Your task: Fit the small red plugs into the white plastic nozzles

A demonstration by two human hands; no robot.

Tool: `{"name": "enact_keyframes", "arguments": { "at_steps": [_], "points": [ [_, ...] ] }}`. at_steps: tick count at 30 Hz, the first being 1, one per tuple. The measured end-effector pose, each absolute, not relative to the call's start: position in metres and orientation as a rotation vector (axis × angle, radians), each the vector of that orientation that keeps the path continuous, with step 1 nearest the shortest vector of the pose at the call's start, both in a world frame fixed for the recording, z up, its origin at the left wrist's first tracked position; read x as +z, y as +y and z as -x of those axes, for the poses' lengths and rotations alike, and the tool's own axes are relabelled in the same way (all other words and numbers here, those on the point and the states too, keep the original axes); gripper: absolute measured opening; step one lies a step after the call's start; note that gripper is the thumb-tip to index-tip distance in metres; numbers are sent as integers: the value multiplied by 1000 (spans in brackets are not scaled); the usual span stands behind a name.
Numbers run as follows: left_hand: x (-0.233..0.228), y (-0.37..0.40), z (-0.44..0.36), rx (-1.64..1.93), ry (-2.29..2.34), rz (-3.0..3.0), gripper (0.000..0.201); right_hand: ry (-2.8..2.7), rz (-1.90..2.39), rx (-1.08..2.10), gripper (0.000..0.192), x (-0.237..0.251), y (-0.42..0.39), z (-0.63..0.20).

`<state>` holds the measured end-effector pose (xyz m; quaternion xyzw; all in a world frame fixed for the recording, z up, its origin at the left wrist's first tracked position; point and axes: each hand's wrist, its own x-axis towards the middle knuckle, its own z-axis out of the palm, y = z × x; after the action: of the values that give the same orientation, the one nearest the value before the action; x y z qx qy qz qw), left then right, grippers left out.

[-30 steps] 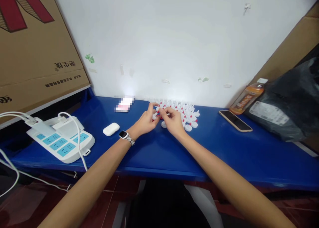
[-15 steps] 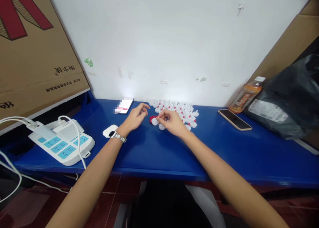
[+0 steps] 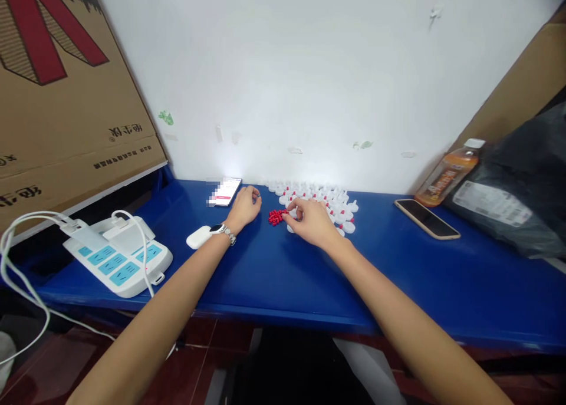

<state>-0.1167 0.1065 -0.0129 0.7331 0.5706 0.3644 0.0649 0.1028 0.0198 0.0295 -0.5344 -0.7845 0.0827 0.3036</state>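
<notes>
Left hand [image 3: 244, 206] has pulled back from the pile toward the lit phone [image 3: 225, 191]; right hand [image 3: 309, 219] stays at the red pieces [image 3: 276, 217].

Left hand now rests loosely curled on the blue tabletop [image 3: 283, 275], holding nothing visible. Right hand's fingertips pinch at the small red pieces beside the white caps [image 3: 327, 201]; can't tell whether it has hold of one. Risk: pieces are tiny and loose, so a sweep of the wrist could scatter them or knock caps off the packed cluster.
</notes>
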Motion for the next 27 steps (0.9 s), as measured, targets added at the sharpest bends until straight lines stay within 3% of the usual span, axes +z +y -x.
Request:
{"name": "enact_keyframes", "arguments": {
  "at_steps": [9, 20, 23, 27],
  "points": [
    [-9, 193, 89, 1070, 2085, -1943, 28, -1951, 1318, 292, 15, 33, 18, -94],
    [-7, 199, 90, 1130, 2112, -1845, 12, -1861, 1285, 416, 19, 28, 25, -98],
    [-3, 176, 99, 1209, 2003, -1917, 13, -1869, 1308, 397, 20, 26, 28, -103],
    [-1, 131, 113, 1327, 1409, -2015, 17, -2035, 1384, 168, 17, 22, 27, -100]
  ]
}}
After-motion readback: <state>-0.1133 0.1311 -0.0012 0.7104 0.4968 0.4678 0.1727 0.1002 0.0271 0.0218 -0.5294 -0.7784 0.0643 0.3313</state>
